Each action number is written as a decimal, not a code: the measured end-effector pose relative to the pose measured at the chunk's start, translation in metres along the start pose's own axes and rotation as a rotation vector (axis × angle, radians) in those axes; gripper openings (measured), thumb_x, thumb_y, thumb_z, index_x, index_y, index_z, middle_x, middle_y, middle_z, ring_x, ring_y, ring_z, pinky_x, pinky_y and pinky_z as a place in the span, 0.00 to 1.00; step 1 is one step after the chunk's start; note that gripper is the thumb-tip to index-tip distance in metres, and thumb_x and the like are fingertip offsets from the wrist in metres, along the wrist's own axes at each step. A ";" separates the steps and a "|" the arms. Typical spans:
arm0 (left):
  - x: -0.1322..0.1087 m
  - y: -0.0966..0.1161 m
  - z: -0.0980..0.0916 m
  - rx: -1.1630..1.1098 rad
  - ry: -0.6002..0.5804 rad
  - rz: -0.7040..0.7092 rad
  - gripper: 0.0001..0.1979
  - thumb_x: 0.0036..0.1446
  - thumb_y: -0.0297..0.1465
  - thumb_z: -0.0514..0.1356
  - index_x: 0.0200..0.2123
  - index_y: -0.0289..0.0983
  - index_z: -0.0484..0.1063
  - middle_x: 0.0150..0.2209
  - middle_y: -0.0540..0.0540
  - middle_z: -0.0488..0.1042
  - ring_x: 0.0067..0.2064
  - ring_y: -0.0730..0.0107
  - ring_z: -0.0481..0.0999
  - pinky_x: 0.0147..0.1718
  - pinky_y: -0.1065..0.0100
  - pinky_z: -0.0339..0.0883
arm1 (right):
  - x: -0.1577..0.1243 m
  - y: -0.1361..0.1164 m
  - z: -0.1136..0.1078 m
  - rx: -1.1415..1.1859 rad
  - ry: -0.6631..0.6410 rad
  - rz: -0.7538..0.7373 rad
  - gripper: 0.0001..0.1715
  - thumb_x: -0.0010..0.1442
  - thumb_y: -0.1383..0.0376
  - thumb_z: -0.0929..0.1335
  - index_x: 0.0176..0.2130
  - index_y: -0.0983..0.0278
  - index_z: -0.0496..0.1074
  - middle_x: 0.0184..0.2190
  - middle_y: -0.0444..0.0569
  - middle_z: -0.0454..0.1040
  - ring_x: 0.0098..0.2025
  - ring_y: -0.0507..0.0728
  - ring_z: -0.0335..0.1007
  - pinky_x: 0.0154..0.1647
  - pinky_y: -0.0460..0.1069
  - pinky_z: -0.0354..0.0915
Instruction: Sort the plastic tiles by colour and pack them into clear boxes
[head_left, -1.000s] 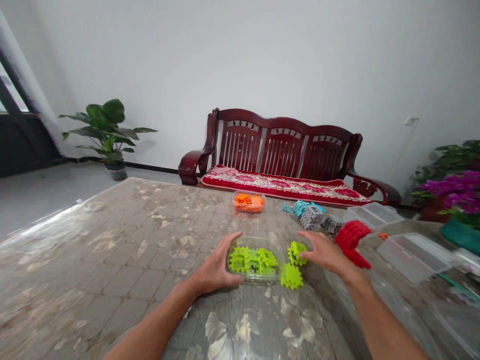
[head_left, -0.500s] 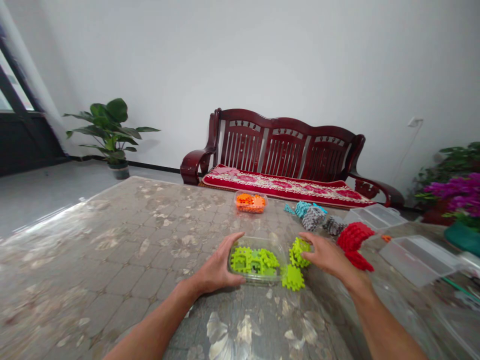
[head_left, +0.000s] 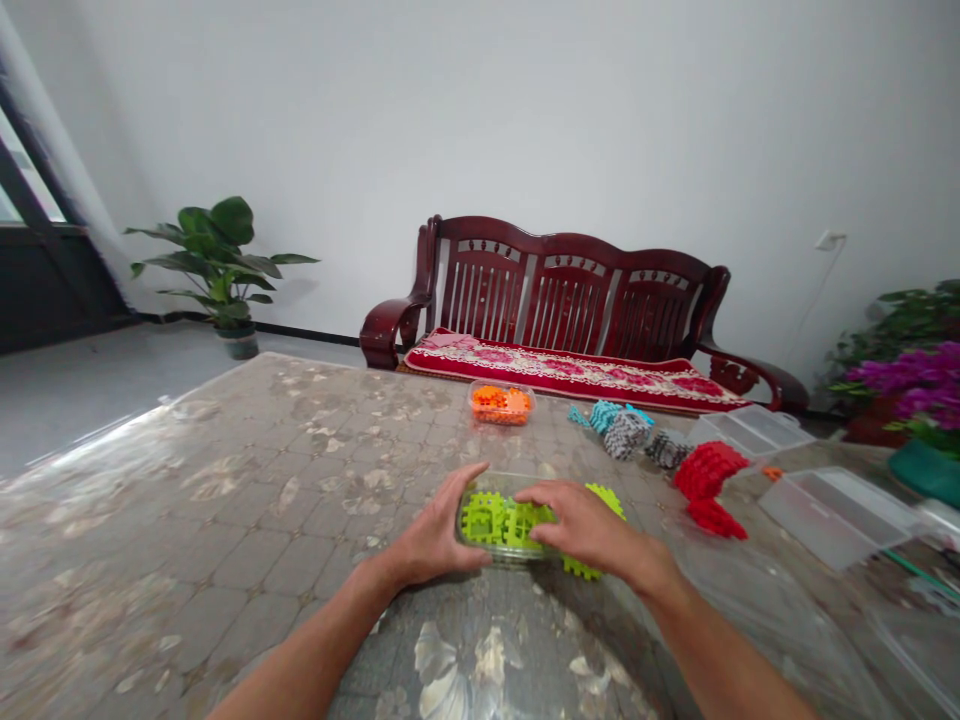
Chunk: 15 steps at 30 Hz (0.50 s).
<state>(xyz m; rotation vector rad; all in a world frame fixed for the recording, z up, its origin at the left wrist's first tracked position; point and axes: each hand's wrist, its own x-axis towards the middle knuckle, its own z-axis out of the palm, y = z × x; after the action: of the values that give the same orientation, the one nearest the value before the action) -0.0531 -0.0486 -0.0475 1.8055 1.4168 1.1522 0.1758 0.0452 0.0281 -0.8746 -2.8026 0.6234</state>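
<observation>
Left hand grips side of clear plastic tub; right hand half open, fingers resting on lime-green blocks.

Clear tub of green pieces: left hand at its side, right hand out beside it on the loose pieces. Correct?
No: the head view shows the right hand over the clear tub, above the green pieces inside it, not beside it. Only that is off; the left hand is at its side.

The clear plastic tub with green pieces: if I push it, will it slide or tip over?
The clear plastic tub probably feels light; its walls look thin. It would likely slide, not tip, since it sits low and wide on the shiny table cover.
</observation>
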 end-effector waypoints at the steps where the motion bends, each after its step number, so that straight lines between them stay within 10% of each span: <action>1: 0.000 0.000 0.000 -0.001 0.002 0.001 0.53 0.41 0.35 0.72 0.68 0.40 0.51 0.66 0.36 0.57 0.65 0.46 0.60 0.65 0.46 0.54 | 0.000 0.001 0.001 -0.004 -0.007 -0.013 0.25 0.55 0.68 0.68 0.53 0.59 0.77 0.52 0.49 0.78 0.54 0.61 0.72 0.59 0.56 0.63; 10: 0.000 0.001 0.000 -0.001 0.005 0.003 0.52 0.42 0.35 0.72 0.68 0.40 0.51 0.66 0.37 0.58 0.65 0.47 0.61 0.65 0.47 0.55 | 0.001 0.006 0.006 0.011 0.021 -0.159 0.24 0.57 0.73 0.64 0.49 0.59 0.79 0.49 0.48 0.80 0.53 0.58 0.72 0.59 0.54 0.63; 15: 0.000 0.002 -0.001 -0.004 -0.007 -0.002 0.52 0.42 0.36 0.72 0.68 0.40 0.51 0.66 0.37 0.58 0.65 0.47 0.60 0.65 0.47 0.54 | -0.010 0.038 -0.017 0.137 0.328 0.060 0.20 0.60 0.68 0.64 0.48 0.59 0.79 0.48 0.50 0.80 0.50 0.59 0.75 0.56 0.56 0.67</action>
<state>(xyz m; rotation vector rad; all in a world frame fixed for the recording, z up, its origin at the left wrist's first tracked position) -0.0535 -0.0489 -0.0456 1.8036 1.4109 1.1457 0.2078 0.0738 0.0275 -0.9411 -2.4214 0.6093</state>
